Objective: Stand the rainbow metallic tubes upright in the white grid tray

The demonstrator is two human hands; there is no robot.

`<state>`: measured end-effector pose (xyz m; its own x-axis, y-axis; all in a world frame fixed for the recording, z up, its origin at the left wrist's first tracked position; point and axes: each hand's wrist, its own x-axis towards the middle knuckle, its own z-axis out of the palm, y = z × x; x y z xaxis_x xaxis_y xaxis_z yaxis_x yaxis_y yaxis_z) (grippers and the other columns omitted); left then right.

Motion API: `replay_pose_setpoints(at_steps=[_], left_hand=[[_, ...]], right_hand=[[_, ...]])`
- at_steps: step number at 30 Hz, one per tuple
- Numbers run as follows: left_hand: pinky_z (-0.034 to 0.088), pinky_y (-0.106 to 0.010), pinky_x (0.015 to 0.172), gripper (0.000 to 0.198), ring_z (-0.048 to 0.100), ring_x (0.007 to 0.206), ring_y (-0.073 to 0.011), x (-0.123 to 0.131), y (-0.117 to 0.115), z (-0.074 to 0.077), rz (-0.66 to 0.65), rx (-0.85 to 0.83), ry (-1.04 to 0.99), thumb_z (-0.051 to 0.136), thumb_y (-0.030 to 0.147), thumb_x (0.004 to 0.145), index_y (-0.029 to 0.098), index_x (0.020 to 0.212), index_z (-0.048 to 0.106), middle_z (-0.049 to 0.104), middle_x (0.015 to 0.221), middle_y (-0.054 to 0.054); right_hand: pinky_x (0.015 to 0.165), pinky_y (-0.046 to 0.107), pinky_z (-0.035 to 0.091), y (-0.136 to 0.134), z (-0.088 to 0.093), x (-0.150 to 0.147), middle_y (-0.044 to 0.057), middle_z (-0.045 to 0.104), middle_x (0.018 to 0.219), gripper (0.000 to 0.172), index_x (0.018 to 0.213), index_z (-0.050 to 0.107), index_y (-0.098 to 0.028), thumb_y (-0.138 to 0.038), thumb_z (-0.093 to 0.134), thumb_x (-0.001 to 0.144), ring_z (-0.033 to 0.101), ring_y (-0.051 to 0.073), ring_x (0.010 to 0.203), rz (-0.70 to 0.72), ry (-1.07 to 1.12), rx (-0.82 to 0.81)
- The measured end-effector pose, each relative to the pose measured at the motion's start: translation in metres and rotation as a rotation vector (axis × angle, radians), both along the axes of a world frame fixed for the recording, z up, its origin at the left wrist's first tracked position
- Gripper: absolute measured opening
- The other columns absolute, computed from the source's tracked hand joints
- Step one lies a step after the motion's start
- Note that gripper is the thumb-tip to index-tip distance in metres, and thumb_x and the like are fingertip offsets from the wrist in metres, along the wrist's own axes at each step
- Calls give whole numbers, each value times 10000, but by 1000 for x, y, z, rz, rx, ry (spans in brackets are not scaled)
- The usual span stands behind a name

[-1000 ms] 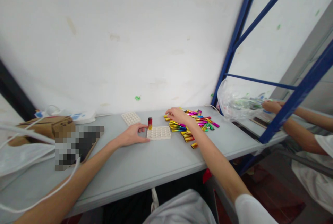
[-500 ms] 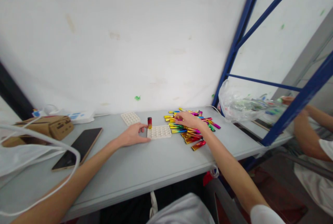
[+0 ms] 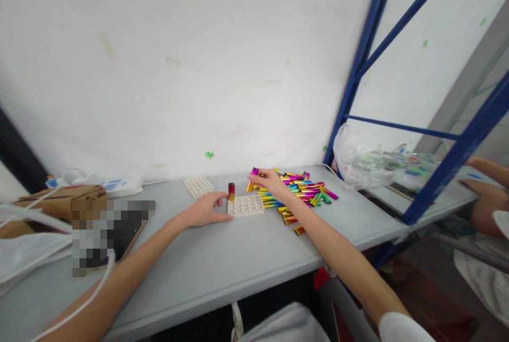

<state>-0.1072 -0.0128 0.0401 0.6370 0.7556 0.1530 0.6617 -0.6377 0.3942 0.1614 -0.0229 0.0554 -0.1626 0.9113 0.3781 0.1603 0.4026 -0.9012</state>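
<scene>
You now have one shiny tube (image 3: 251, 179) pinched in the fingertips of your right hand (image 3: 270, 178), lifted off the pile of tubes (image 3: 296, 193) just right of the white tray (image 3: 246, 205); half a second ago that hand lay flat on the pile, so a piece is picked and free. It hovers above the tray's far right corner, arm stretched forward. Your left hand (image 3: 204, 209) has stayed at the tray's left edge, fingers loosely spread on the surface (image 3: 222, 257), thumb near the one upright tube (image 3: 231, 191) in the tray's far left corner.
</scene>
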Motion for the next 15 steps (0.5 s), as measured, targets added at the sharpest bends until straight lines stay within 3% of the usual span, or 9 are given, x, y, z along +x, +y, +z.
replay_pose_setpoints(at_steps=[5,8,10,15], left_hand=[[465,-325,792,729,619,871,-257,0,-4,-3,1,23,-15,715,654,719,155,1248,666,651,946,-50],[468,-327,797,715,622,869,-258,0,-4,-4,10,30,-22,717,639,727,150,1246,667,658,937,-51],[470,-326,793,720,624,865,-258,-1,-3,-4,5,31,-26,717,644,726,153,1250,668,662,939,-52],[471,-330,791,731,630,862,-264,-1,-4,-4,0,29,-26,710,657,724,144,1245,678,663,938,-59]], right_hand=[[628,246,464,-10,-6,-8,-1,625,794,486,878,605,-197,-679,556,922,565,123,654,127,90,-34],[525,232,382,-15,-7,-14,-50,523,701,441,950,567,-226,-664,524,942,446,100,522,161,102,-81],[494,232,305,-17,-10,-19,-76,416,634,420,917,548,-232,-648,503,952,356,102,496,74,66,-67],[567,266,263,-22,-16,-28,-54,370,590,494,629,424,-216,-592,502,941,363,116,587,-246,-223,135]])
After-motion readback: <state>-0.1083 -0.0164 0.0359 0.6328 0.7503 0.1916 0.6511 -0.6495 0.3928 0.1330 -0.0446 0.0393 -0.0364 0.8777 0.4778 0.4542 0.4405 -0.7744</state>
